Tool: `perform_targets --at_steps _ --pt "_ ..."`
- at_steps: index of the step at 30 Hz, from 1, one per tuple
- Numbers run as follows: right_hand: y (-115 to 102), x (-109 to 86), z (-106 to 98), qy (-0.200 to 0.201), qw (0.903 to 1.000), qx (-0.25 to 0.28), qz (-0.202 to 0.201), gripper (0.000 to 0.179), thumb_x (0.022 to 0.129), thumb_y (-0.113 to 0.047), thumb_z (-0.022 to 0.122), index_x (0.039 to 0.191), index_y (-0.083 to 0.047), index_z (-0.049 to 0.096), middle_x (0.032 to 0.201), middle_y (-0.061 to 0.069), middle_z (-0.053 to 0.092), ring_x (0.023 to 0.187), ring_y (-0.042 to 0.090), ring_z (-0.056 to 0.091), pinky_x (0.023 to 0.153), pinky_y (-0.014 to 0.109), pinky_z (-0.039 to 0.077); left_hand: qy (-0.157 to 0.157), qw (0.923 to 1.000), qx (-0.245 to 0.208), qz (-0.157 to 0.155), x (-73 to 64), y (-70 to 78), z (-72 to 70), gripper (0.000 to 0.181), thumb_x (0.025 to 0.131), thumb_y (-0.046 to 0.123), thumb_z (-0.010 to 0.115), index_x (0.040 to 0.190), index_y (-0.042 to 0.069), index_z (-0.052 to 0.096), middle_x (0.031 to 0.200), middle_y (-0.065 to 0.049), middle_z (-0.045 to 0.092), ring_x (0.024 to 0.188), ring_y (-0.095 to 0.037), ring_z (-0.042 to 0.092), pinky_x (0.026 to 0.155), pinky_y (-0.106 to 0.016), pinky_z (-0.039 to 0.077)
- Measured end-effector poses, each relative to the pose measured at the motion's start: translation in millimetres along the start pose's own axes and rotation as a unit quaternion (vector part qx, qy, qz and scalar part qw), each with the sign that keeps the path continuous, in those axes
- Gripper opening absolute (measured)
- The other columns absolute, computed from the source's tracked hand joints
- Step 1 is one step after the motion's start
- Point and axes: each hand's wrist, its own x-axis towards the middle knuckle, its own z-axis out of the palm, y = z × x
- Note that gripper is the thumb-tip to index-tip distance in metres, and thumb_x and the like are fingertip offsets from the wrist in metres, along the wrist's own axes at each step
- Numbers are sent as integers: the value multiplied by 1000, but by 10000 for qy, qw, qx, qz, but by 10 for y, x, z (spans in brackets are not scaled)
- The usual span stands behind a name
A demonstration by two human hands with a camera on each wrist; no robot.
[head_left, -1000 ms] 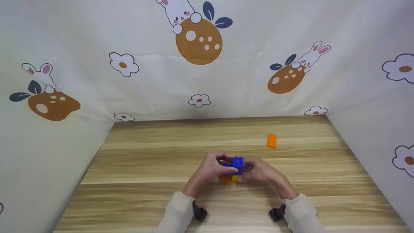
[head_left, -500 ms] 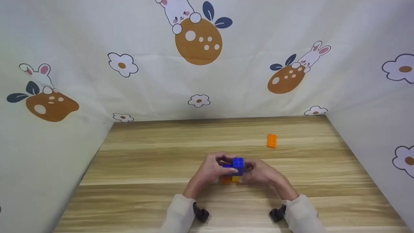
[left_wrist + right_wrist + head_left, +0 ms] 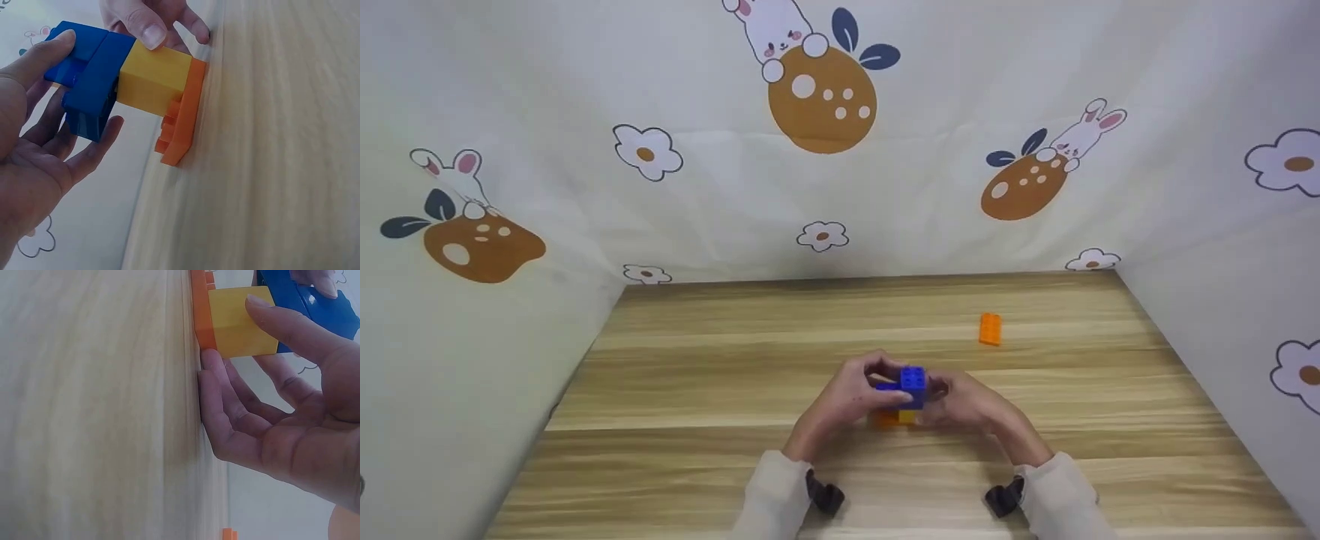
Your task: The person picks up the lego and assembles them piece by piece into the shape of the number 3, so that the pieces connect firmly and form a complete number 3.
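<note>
Both hands' fingers (image 3: pixel 93 154) around block stack (image 3: pixel 132 84) on table (image 3: pixel 697 390)

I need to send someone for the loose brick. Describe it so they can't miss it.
On the wooden table, look beyond the two hands, toward the back right near the printed cloth wall. The loose orange brick lies flat there alone, untouched, unlike the blue, yellow and orange stack between the hands.
</note>
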Motion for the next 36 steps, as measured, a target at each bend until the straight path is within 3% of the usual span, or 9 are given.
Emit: perform_targets --at_steps 6,16,20,24,29,36 --pt "12 10 4 -52 9999 134 -8 46 77 -10 83 120 -4 67 116 14 69 102 24 61 88 30 51 -263 9991 281 -192 -2 -14 -88 41 82 33 83 119 25 67 118 0 69 108 -18 67 95 -38 56" --pt "11 16 16 -31 9999 92 42 51 74 -6 82 123 -5 67 116 14 69 102 23 61 91 35 52 -963 9942 357 -306 -31 -194 -326 48 85 33 80 130 25 65 131 -3 66 121 -21 60 105 -41 50" --pt "9 11 13 -16 9998 139 168 52 75 -6 82 124 -4 66 117 15 68 100 22 61 86 33 55 -1190 9919 226 -392 -34 -247 -365 50 87 34 79 133 24 63 136 -6 63 123 -23 61 101 -40 53" --pt "13 14 10 -18 9994 197 278 53 75 -6 82 125 -4 66 118 15 68 102 22 61 87 33 55 -1294 9902 -185 -483 -30 -307 -399 50 88 29 78 135 19 62 136 -11 63 118 -24 65 95 -38 57" --pt "18 14 -6 -15 9999 26 114 49 75 -7 82 122 -3 67 115 15 70 102 24 63 89 34 53 -1334 9889 -492 -431 -5 -364 -408 48 90 23 76 134 12 62 133 -17 64 108 -23 69 90 -38 59" --pt "4 29 -7 -45 9997 138 193 50 74 -7 84 121 -3 67 113 13 70 99 21 62 85 30 55 -1149 9918 -216 -510 1 -374 -404 43 87 26 79 126 11 69 124 -11 71 103 -18 70 88 -33 59"
